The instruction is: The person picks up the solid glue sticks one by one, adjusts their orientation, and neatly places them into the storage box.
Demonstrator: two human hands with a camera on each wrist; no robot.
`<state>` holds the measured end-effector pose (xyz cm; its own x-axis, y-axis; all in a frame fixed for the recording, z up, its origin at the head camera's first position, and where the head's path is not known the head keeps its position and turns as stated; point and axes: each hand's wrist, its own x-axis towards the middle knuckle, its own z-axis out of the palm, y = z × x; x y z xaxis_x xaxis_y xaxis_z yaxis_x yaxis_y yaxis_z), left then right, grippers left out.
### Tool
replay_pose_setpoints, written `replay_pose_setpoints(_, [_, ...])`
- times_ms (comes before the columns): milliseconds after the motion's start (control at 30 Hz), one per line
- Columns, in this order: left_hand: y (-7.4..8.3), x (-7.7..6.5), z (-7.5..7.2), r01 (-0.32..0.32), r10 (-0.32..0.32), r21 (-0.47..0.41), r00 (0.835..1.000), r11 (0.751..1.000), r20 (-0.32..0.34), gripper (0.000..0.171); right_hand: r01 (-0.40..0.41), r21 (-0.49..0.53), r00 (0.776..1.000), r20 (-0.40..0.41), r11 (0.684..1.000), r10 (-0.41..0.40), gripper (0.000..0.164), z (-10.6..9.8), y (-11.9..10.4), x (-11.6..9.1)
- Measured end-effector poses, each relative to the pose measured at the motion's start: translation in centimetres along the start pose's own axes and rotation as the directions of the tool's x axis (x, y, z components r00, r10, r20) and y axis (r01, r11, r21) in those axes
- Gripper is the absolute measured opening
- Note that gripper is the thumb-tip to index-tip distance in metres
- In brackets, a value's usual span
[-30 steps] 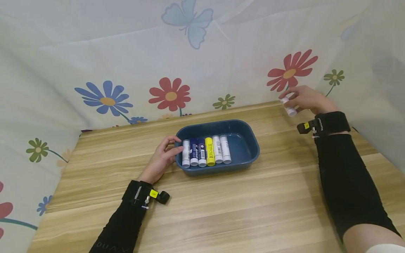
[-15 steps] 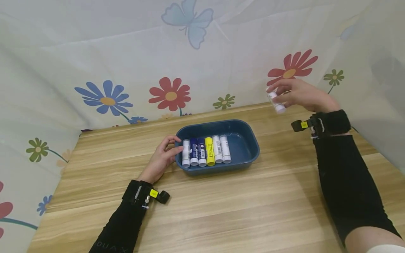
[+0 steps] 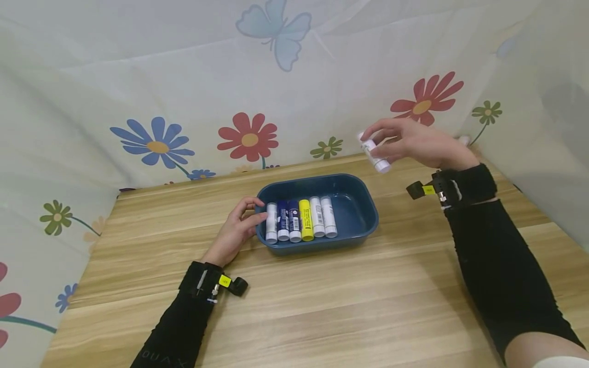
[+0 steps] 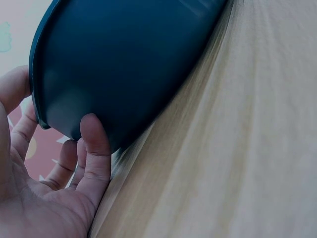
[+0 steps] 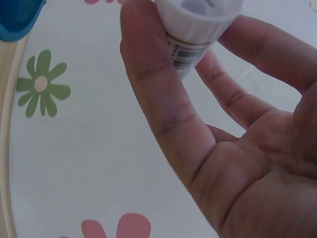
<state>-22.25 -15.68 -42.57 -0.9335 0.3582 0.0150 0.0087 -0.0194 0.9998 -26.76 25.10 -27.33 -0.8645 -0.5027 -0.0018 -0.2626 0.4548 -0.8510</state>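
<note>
A white glue stick [image 3: 377,161] is pinched between the thumb and fingers of my right hand [image 3: 416,141], tilted in the air beyond the right end of a dark blue tray [image 3: 354,214]. Its round end and a barcode label show in the right wrist view. My left hand [image 3: 233,229] holds the tray's left end, thumb over the rim and fingertips against the outer wall [image 4: 124,59]. Side by side in the tray's left part lie a white glue stick [image 3: 271,223], two navy ones [image 3: 294,220], a yellow one [image 3: 306,220] and two more white ones [image 3: 329,217].
The tray stands on a wood-grain table [image 3: 322,301]. A pale curtain [image 3: 184,87] printed with flowers and a butterfly hangs along the back edge and both sides. Each wrist wears a black strap with a small camera.
My right hand has carried the white glue stick leftward, from above the table's back right toward the tray. My left hand, the tray and the glue sticks in it have stayed put.
</note>
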Motion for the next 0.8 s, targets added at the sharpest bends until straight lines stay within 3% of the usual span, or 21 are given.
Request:
replay_pose_setpoints(400, [0.0,0.1,0.0,-0.001,0.001,-0.009,1.000,1.000,0.001,0.045,-0.007,0.018,0.997,0.076,1.000,0.006,0.041,2.2,-1.1,0.6])
replay_pose_setpoints(800, [0.0,0.0,0.0,0.001,-0.001,-0.015,1.000,1.000,-0.002,0.040,-0.006,-0.037,0.990,0.137,0.999,0.011,0.041,3.9,-1.2,1.5])
